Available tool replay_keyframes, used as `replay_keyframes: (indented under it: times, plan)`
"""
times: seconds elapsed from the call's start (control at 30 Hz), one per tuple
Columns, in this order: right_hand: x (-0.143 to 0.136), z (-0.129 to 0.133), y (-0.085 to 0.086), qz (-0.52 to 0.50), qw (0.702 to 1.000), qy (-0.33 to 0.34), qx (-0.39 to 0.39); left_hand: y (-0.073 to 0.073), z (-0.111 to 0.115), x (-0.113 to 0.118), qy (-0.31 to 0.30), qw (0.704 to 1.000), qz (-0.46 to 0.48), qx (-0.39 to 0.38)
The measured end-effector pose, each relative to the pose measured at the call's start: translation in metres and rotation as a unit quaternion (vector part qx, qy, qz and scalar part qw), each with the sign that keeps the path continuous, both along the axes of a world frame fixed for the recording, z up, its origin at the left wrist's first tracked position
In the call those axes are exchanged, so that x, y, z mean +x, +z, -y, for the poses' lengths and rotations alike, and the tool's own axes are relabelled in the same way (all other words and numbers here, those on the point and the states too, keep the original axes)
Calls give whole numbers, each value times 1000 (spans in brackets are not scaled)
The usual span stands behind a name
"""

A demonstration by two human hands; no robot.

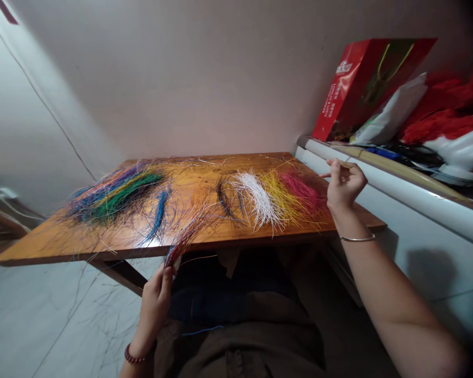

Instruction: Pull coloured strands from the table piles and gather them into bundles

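Note:
My left hand (157, 291) is closed around a bundle of thin multicoloured wires (187, 236), just off the front edge of the table. Their loose ends fan out over the tabletop. My right hand (346, 184) is raised past the table's right side, fingers curled and thumb against them; whatever it pinches is too fine to make out. Nearest to it on the table is a pink wire bunch (301, 190), followed leftwards by a yellow bunch (281, 191) and a white bunch (261, 199). A few dark wires (224, 197) and a small blue bunch (158, 212) lie further left.
A large heap of green, blue, yellow and orange wires (122, 197) covers the left of the wooden table (197, 173). At right, a white cabinet (421, 220) carries a red gift bag (347, 89), plastic bags and red cloth (449, 123). A wall closes off the back.

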State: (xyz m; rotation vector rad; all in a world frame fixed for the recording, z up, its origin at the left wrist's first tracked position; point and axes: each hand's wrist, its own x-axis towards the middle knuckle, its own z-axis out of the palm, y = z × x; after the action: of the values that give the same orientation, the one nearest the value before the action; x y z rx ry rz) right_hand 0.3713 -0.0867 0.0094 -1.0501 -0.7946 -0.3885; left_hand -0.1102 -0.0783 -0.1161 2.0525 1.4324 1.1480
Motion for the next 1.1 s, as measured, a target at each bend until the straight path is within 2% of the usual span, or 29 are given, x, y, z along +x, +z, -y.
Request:
replay_keyframes:
  times: [0.1,0.2,0.33,0.43,0.53,0.63,0.77,0.83,0.93,1.1]
  plan:
    - [0,1,11,1,1000,5,25,2,0,1,5,1000,4,0]
    - [-2,7,31,20,998,30,58,2,0,1,6,1000,2,0]
    - [-8,14,57,52,995,50,64,1,0,1,-1,1000,1,-6]
    - [-12,11,64,61,995,54,59,2,1,1,-3,1000,-3,-7]
    - [-14,0,50,71,996,51,22,3,3,1,-2,1000,-5,-4]
    - [-14,-9,16,95,990,-11,-108,3,4,0,-6,1000,-4,-3]
    - [-11,-8,-36,130,929,-58,-341,2,4,0,-9,1000,-4,-8]
    - [-11,-4,-53,136,893,-66,-424,2,4,0,-11,1000,-2,-11]
    - [-15,5,-61,153,856,-70,-489,4,5,2,-14,1000,0,-9]
    - [-22,17,-55,153,814,-91,-552,8,6,4,-19,1000,-2,-3]
